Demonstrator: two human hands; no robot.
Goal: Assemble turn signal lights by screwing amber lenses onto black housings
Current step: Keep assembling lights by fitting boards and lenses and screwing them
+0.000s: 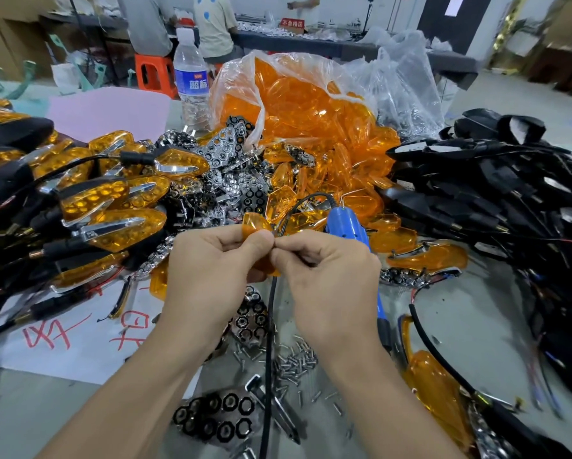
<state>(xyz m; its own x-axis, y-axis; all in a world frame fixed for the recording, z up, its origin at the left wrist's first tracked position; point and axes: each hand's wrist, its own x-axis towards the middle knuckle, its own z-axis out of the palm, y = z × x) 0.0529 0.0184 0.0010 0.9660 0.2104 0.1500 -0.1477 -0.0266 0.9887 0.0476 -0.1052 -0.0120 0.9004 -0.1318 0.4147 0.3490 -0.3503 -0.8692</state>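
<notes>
The water bottle, the only one, stands far left of centre, and its blue label reads 蓝标. Behind it, on the far bench, a red sign says 不合格区. Near left, a white sheet carries big red brush characters that I cannot read whole.

My left hand is curled round one amber lens, held in the middle just in front of me. My right hand is closed narrow, thumb and forefinger nipping that lens's edge against my left thumb; whether something small sits in the pinch I cannot tell. One black cable hangs down between my hands.

There is one blue screwdriver, lying just past my right hand. One clear bag of lenses sits far centre, too many to count. The finished lights are heaped left and the black housings right. Loose screws are scattered near, uncountable. Two people sit far off beside one orange stool.
</notes>
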